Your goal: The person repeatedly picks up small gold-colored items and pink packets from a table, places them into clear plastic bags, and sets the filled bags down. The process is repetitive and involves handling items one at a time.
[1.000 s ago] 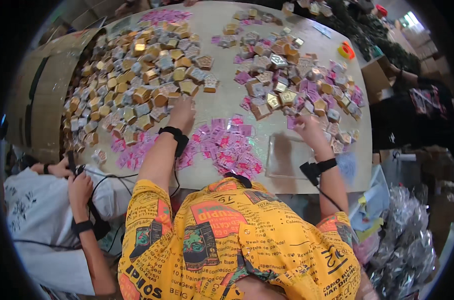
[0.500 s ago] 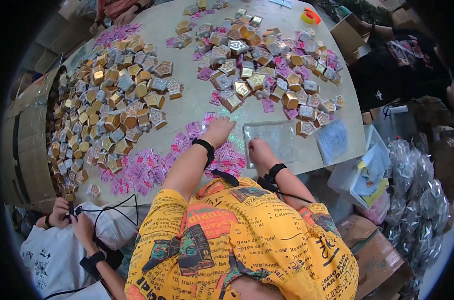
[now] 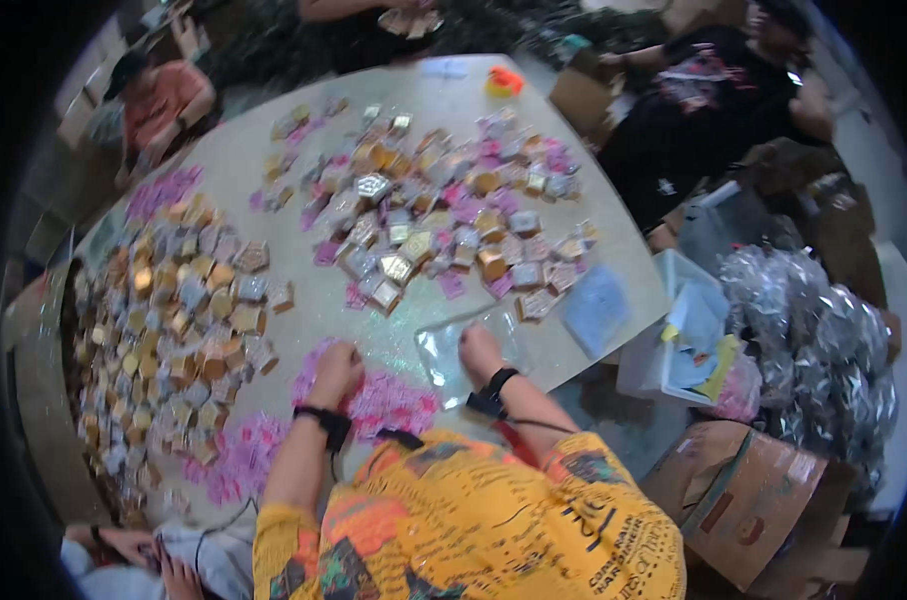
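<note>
My left hand point(image 3: 339, 375) is closed, its knuckles up, over a spread of small pink printed packets point(image 3: 394, 405). Whatever its fingers may hold is hidden. To its right my right hand point(image 3: 482, 350) is curled closed at a stack of clear plastic bags point(image 3: 439, 355), lying over its middle. I cannot make out what, if anything, is between those fingers. Both wrists wear black bands. More pink packets point(image 3: 239, 455) lie left of my left forearm. Beyond my hands sits a heap of gold and silver pentagonal boxes point(image 3: 394, 268) with pink packets among them.
A larger pile of gold and silver boxes point(image 3: 174, 320) covers the table's left side. A blue bag stack point(image 3: 596, 310) lies by the right edge, near a white bin point(image 3: 664, 355). An orange tape roll point(image 3: 504, 82) sits at the far edge. Other people surround the table point(image 3: 314, 290).
The view has swung, so the table appears shifted left and lower. My left hand has drawn back toward me, its fingers now curled. My right hand remains at the clear bags.
</note>
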### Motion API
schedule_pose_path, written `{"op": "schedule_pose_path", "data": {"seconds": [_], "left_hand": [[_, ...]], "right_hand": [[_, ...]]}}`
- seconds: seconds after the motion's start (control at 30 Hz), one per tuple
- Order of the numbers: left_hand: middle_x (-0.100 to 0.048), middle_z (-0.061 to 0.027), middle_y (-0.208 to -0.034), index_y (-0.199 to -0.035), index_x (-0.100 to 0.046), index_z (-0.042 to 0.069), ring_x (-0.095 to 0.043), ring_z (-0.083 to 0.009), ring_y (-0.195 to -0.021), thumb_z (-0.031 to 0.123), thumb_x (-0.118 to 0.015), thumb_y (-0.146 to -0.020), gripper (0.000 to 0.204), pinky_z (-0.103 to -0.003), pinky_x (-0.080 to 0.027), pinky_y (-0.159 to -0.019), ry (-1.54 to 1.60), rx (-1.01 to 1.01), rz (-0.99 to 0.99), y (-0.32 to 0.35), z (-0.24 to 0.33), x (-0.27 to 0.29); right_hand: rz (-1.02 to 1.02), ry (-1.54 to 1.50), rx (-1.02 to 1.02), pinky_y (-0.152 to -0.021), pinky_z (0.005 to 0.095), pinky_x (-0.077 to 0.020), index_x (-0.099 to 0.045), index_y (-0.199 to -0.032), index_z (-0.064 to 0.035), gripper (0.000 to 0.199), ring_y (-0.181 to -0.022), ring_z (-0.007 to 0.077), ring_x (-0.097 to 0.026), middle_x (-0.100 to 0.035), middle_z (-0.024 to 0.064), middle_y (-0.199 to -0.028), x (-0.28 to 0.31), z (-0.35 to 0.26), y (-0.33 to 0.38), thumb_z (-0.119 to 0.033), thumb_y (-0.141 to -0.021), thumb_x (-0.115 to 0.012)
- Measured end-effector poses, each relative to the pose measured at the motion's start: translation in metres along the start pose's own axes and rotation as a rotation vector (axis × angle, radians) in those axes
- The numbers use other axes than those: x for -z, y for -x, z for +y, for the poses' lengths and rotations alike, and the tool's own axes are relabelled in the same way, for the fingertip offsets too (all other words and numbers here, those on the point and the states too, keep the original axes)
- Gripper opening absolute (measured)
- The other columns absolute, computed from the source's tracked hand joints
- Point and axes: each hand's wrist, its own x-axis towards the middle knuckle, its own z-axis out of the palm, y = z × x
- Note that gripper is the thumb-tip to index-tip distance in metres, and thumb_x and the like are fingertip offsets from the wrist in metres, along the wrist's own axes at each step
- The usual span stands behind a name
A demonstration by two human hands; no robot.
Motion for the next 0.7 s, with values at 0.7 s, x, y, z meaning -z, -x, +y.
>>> {"op": "schedule_pose_path", "data": {"seconds": [0.7], "left_hand": [[-0.061, -0.0022, -0.069, -0.077, -0.064, 0.000, -0.054, -0.0081, -0.064, 0.013, -0.068, -0.077, 0.014, -0.024, -0.043, -0.056, 0.669, 0.109, 0.220, 0.030, 0.053, 0.040]], "right_hand": [[-0.235, -0.639, -0.113, -0.051, 0.0252, -0.0463, -0.065, -0.092, 0.0037, 0.016, -0.057, 0.0114, -0.058, -0.063, 0.0072, -0.071, 0.086, -0.063, 0.023, -0.004, -0.080, -0.057]]}}
